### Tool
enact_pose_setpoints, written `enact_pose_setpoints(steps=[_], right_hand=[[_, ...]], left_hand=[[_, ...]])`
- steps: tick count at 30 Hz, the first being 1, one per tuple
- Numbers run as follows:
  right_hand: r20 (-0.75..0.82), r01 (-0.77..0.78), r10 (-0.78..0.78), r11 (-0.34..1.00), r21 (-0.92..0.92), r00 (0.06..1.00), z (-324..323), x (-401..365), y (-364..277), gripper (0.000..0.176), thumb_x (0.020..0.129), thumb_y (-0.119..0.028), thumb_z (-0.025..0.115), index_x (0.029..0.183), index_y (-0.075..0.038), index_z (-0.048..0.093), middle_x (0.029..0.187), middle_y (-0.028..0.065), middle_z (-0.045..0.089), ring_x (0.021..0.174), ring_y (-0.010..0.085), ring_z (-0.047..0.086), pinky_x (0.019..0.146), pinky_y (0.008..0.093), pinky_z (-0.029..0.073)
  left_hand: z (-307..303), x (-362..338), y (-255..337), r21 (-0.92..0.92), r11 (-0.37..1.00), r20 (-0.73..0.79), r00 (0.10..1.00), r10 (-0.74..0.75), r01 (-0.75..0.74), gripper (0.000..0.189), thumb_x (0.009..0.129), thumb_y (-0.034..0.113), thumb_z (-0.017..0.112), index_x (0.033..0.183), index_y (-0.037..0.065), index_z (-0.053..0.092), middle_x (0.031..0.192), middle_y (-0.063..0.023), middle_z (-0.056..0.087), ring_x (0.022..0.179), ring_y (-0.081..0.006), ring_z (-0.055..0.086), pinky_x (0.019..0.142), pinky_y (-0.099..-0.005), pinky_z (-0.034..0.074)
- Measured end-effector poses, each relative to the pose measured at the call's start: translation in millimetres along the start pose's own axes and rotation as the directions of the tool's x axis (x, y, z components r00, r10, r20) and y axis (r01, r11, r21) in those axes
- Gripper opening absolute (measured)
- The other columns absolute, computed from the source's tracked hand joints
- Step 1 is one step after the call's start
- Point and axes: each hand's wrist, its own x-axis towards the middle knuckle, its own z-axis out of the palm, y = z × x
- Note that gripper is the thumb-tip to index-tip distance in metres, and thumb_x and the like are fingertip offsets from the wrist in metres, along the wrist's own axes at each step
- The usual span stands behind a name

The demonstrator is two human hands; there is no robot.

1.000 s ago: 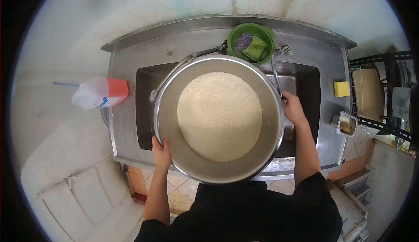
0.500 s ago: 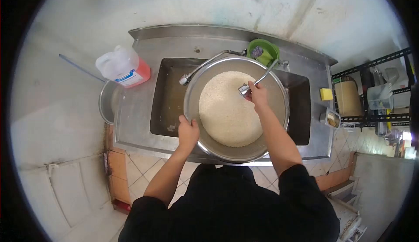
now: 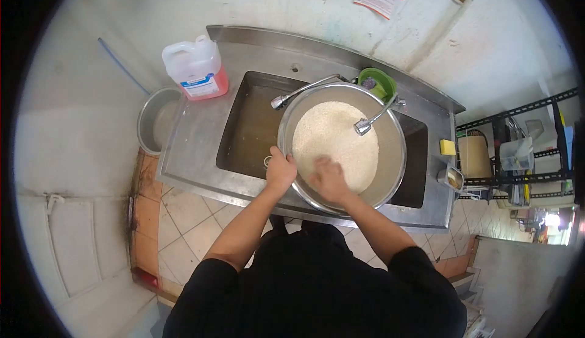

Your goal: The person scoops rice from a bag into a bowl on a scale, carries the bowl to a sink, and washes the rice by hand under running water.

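Note:
A wide steel bowl (image 3: 390, 176) of white rice (image 3: 335, 134) sits across the sink. My left hand (image 3: 281, 170) is closed around the bowl's near-left rim. My right hand (image 3: 330, 181) is inside the bowl at the near side of the rice, blurred by motion, with its fingers looking apart and nothing seen in them. Above the rice hangs the chrome head of the right faucet (image 3: 364, 126), apart from both hands. Whether water runs from it I cannot make out. Another faucet (image 3: 280, 101) reaches over the left basin.
The left sink basin (image 3: 250, 131) holds cloudy water. A jug of pink liquid (image 3: 198, 73) stands on the left counter, beside a metal pot (image 3: 146, 128). Behind the bowl is a green basin (image 3: 388, 82). A yellow sponge (image 3: 448, 147) and a small metal container (image 3: 451, 178) lie right, near shelves (image 3: 518, 176).
My right hand has let go of the faucet head and moved down and left to the rice. My left hand stays on the rim. The view has shifted and turned slightly.

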Motion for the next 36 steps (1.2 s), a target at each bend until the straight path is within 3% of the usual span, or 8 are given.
enact_pose_setpoints(steps=[5, 7, 10, 14, 16, 19, 26, 36], right_hand=[[0.33, 0.076, -0.076, 0.997, 0.016, 0.941, 16.9, 87.1, -5.3, 0.053, 0.104, -0.041, 0.041, 0.145, -0.01, 0.048, 0.145, 0.0215, 0.053, 0.135, 0.0388, 0.05, 0.104, 0.0575, 0.044], [0.576, -0.28, 0.151, 0.95, 0.141, 0.803, 17.0, 119.5, -4.0, 0.054, 0.104, -0.044, 0.037, 0.145, -0.01, 0.046, 0.139, 0.0242, 0.058, 0.124, 0.0416, 0.06, 0.101, 0.0567, 0.046], [0.53, -0.383, 0.225, 0.9, 0.209, 0.818, -1.0, 90.8, -18.9, 0.055, 0.104, -0.045, 0.034, 0.147, -0.012, 0.045, 0.131, 0.0256, 0.062, 0.121, 0.0435, 0.06, 0.1, 0.0553, 0.047], [0.249, 0.215, -0.284, 0.938, 0.272, 0.926, 0.7, 22.7, 15.4, 0.056, 0.103, -0.042, 0.04, 0.147, -0.007, 0.044, 0.128, 0.0278, 0.063, 0.112, 0.0453, 0.064, 0.098, 0.0568, 0.047], [0.715, 0.131, -0.244, 0.969, 0.211, 0.656, 2.0, 64.1, 35.1, 0.053, 0.102, -0.037, 0.042, 0.145, -0.006, 0.046, 0.128, 0.0283, 0.062, 0.113, 0.0444, 0.063, 0.098, 0.0561, 0.047], [0.544, -0.09, -0.02, 0.981, 0.174, 0.839, 22.0, 89.0, 14.2, 0.049, 0.101, -0.039, 0.043, 0.135, -0.005, 0.054, 0.123, 0.0284, 0.064, 0.11, 0.044, 0.064, 0.096, 0.0553, 0.048], [0.605, 0.026, -0.306, 0.904, 0.426, 0.735, -11.4, 1.1, 35.9, 0.044, 0.105, -0.038, 0.038, 0.118, -0.002, 0.061, 0.116, 0.0273, 0.066, 0.104, 0.0439, 0.067, 0.093, 0.055, 0.05], [0.496, 0.014, -0.168, 0.954, 0.299, 0.852, 56.7, 58.8, 0.3, 0.034, 0.096, -0.024, 0.05, 0.093, 0.001, 0.073, 0.106, 0.0272, 0.069, 0.098, 0.0432, 0.069, 0.083, 0.0544, 0.055]], left_hand=[[12.3, -32.5, -2.6, 0.003, 0.999, -0.098, 0.994, -0.046, 0.046, 0.035, 0.095, 0.018, 0.059, 0.11, -0.007, 0.042, 0.085, -0.0368, 0.065, 0.083, -0.0539, 0.066, 0.073, -0.058, 0.052], [20.7, -47.7, -6.3, -0.016, 0.997, -0.147, 0.986, -0.075, 0.073, 0.033, 0.094, 0.016, 0.06, 0.108, -0.008, 0.043, 0.083, -0.037, 0.064, 0.082, -0.0545, 0.065, 0.071, -0.0583, 0.051], [33.3, -65.9, -4.7, -0.06, 0.995, -0.235, 0.968, -0.089, 0.077, 0.031, 0.094, 0.015, 0.062, 0.107, -0.006, 0.044, 0.082, -0.0354, 0.065, 0.081, -0.0538, 0.065, 0.07, -0.0571, 0.05], [39.2, -75.7, 0.2, -0.107, 0.99, -0.367, 0.922, -0.121, 0.088, 0.031, 0.094, 0.016, 0.061, 0.106, -0.006, 0.045, 0.08, -0.0361, 0.064, 0.078, -0.0552, 0.064, 0.068, -0.059, 0.05], [46.6, -94.8, 8.4, -0.165, 0.979, -0.283, 0.944, -0.166, 0.123, 0.029, 0.095, 0.016, 0.061, 0.105, -0.006, 0.044, 0.08, -0.0359, 0.065, 0.078, -0.0554, 0.064, 0.068, -0.0591, 0.05], [59.1, -113.3, 9.6, -0.186, 0.966, -0.273, 0.935, -0.227, 0.18, 0.03, 0.094, 0.017, 0.063, 0.105, -0.005, 0.045, 0.079, -0.033, 0.065, 0.074, -0.0515, 0.065, 0.065, -0.0554, 0.05], [54.5, -95.0, -29.7, -0.437, 0.877, -0.158, 0.943, -0.292, 0.198, 0.038, 0.098, 0.035, 0.066, 0.095, -0.002, 0.057, 0.076, -0.0102, 0.06, 0.071, -0.017, 0.053, 0.064, -0.0356, 0.046], [57.5, -78.5, -5.4, -0.204, 0.977, -0.423, 0.894, -0.145, 0.063, 0.04, 0.102, 0.039, 0.06, 0.097, 0.0, 0.058, 0.076, -0.0126, 0.06, 0.073, -0.0163, 0.058, 0.065, -0.0373, 0.047]])
